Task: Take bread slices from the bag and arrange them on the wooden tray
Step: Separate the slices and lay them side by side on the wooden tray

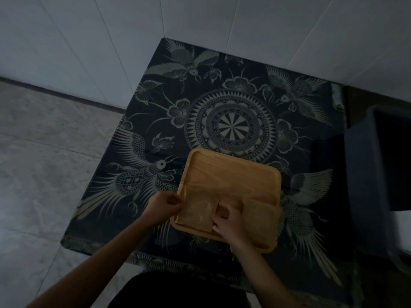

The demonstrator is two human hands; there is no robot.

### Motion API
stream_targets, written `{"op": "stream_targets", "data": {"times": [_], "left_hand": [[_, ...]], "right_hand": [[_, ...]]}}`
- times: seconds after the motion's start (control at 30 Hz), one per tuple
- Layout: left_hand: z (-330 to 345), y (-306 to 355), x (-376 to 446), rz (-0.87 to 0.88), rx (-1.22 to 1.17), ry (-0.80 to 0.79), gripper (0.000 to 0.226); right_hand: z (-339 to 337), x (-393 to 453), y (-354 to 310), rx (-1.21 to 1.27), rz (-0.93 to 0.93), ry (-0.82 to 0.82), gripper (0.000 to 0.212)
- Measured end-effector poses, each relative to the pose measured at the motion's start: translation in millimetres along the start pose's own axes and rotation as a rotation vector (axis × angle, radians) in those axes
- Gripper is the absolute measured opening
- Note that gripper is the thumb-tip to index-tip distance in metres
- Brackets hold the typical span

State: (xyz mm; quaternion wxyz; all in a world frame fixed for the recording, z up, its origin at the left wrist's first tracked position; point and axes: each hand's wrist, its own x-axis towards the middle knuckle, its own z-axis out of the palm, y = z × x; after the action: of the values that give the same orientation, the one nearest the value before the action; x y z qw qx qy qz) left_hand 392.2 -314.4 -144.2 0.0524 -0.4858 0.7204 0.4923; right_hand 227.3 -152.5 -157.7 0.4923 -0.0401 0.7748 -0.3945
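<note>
A square wooden tray (231, 174) lies on the near half of a table covered with a dark patterned cloth (233, 90). A clear plastic bag with bread slices (195, 215) rests on the tray's near left corner. My left hand (164, 204) pinches the bag's left edge beside the tray rim. My right hand (226, 223) has its fingers curled on the bread at the bag's right side. One loose bread slice (261, 218) lies flat on the tray's near right part, just right of my right hand. The light is dim and the bag's outline is hard to make out.
A dark blue bin (369, 178) stands close against the table's right side. White tiled walls (200, 18) meet in a corner behind the table. Grey floor tiles (44, 163) lie to the left. The table's near edge (155, 261) is right in front of my body.
</note>
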Motion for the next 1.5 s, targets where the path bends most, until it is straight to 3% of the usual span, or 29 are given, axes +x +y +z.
{"op": "stream_targets", "data": {"times": [0.53, 0.77, 1.0, 1.27, 1.4, 1.5], "left_hand": [[4.6, 4.6, -8.2, -0.014, -0.016, 0.059, 0.016], [18.2, 49.3, -9.5, 0.132, 0.019, 0.116, 0.018], [59.1, 101.1, -5.6, 0.187, -0.063, -0.007, 0.017], [117.6, 122.2, -5.9, 0.008, -0.051, -0.111, 0.030], [135.3, 122.4, -10.6, -0.034, -0.052, -0.097, 0.030], [141.6, 120.4, -11.7, -0.056, -0.071, -0.055, 0.033]], "right_hand": [[-5.2, -8.6, -3.7, 0.088, 0.012, -0.053, 0.050], [-50.1, -21.3, -19.8, 0.105, -0.078, -0.019, 0.025], [-122.6, -19.4, -23.2, 0.033, -0.189, 0.153, 0.007], [-170.3, -12.2, 6.4, -0.023, -0.128, 0.299, 0.006], [-169.4, -11.1, 24.3, -0.045, -0.061, 0.223, 0.016], [-165.1, -12.5, 30.1, -0.042, -0.043, 0.164, 0.038]]}}
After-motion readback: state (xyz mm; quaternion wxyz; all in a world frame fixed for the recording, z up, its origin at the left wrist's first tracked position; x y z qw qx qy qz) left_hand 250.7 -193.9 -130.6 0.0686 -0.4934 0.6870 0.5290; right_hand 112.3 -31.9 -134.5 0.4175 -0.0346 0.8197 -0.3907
